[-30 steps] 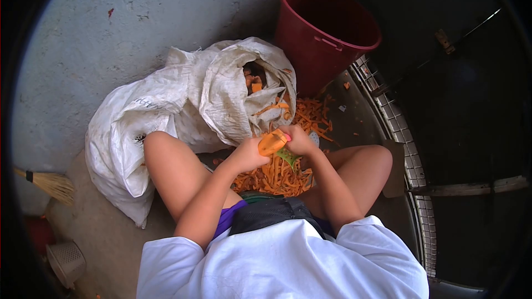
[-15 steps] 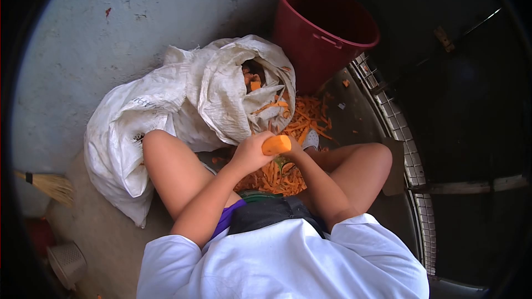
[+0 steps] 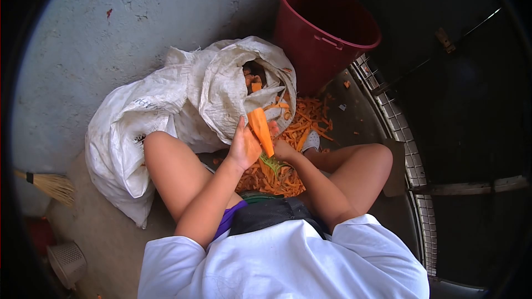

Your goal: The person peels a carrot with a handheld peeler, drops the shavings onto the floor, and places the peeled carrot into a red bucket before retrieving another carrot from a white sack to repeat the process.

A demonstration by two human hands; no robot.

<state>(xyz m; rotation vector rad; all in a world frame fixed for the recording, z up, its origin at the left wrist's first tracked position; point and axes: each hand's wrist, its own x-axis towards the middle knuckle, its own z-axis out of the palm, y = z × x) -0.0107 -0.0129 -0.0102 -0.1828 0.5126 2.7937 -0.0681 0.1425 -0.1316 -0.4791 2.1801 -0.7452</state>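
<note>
A peeled orange carrot (image 3: 260,131) lies tilted across my left hand (image 3: 245,147), its narrow end pointing down toward my lap. The left palm faces up, the thumb is on one side of the carrot and fingertips show on the other. Close to the narrow end, my right hand (image 3: 282,149) is closed; what it holds is hidden. Orange peelings (image 3: 269,180) cover the floor below both hands, with a pale green piece (image 3: 271,164) just under the carrot.
White woven sacks (image 3: 127,133) lean at the left; the nearer open mouth shows orange pieces inside. Behind stands a red bin (image 3: 310,39). A straw broom (image 3: 55,186) and perforated basket (image 3: 67,263) are at far left. Wire mesh (image 3: 407,144) runs along the right.
The carrot has swung from pointing toward me to a tilted position, wide end away. My left hand has turned palm up and loosened around it. The right hand has shifted slightly toward me.
</note>
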